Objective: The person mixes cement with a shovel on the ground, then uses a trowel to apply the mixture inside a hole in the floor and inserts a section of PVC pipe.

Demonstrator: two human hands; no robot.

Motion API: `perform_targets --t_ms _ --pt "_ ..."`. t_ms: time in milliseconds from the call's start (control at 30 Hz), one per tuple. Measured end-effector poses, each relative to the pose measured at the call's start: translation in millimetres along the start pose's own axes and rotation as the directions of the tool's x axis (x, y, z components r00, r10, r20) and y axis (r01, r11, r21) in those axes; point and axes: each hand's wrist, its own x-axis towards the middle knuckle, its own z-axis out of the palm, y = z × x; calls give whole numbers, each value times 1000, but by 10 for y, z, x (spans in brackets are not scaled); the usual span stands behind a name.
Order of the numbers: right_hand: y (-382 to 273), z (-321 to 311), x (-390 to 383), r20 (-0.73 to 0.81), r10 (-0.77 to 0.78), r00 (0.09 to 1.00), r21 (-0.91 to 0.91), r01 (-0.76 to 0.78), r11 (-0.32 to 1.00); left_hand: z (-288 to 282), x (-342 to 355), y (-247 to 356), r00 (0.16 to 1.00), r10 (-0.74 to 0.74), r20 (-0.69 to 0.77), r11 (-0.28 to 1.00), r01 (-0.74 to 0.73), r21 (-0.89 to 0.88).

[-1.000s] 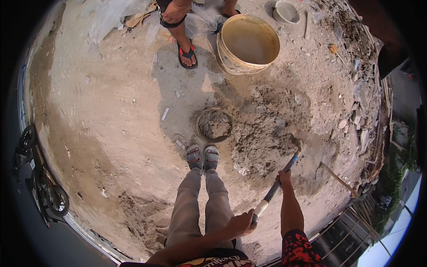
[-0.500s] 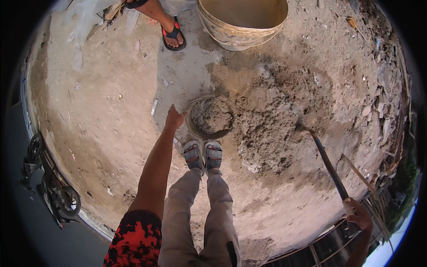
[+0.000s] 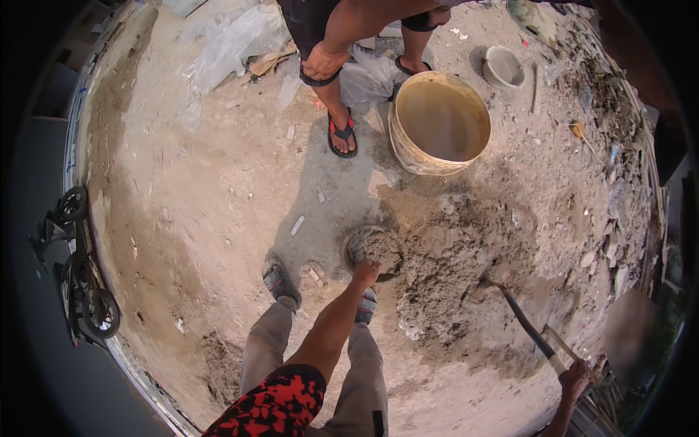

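My left hand point(image 3: 367, 274) reaches down to the near rim of a round mortar pan point(image 3: 347, 251), its fingers closed there. Wet grey mortar point(image 3: 376, 246) is heaped in the pan, which sits on the ground against a larger mortar pile point(image 3: 455, 255). At the lower right my right hand point(image 3: 574, 377) is wrapped round the end of a long-handled tool point(image 3: 526, 322) with a dark, curved shaft. The tool's head is sunk in the pile's right side and hidden. My feet stand apart, the right one point(image 3: 366, 306) just below the pan.
A large tub point(image 3: 440, 164) of murky water stands beyond the pile. A co-worker's sandalled foot point(image 3: 341, 135) is beside it. Plastic sheeting point(image 3: 233, 47), a small grey bowl point(image 3: 504, 67) and rubble point(image 3: 619, 247) lie around. A motorcycle point(image 3: 87, 291) is at the far left.
My left hand has moved from beside the pan's left side to its near rim. My left foot has stepped out to the left. The view has shifted, showing more of the co-worker.
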Motion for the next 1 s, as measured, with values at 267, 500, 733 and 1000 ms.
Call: perform_targets --t_ms 267,500,733,1000 --pt "-604 -647 -730 -17 1 1000 -170 -4 985 -1856 -890 100 968 -220 125 834 253 -491" --pt "-5068 -1705 -189 195 -291 937 201 252 947 -3786 -1809 -580 924 -368 103 775 367 -515" --pt "-8806 -2451 -3 352 -644 679 571 389 723 -5773 -2745 -1957 951 -258 -172 966 253 -56" --pt "-10868 -1776 -113 749 -455 481 431 168 887 -7472 -3263 -3710 532 -803 -268 574 570 -588"
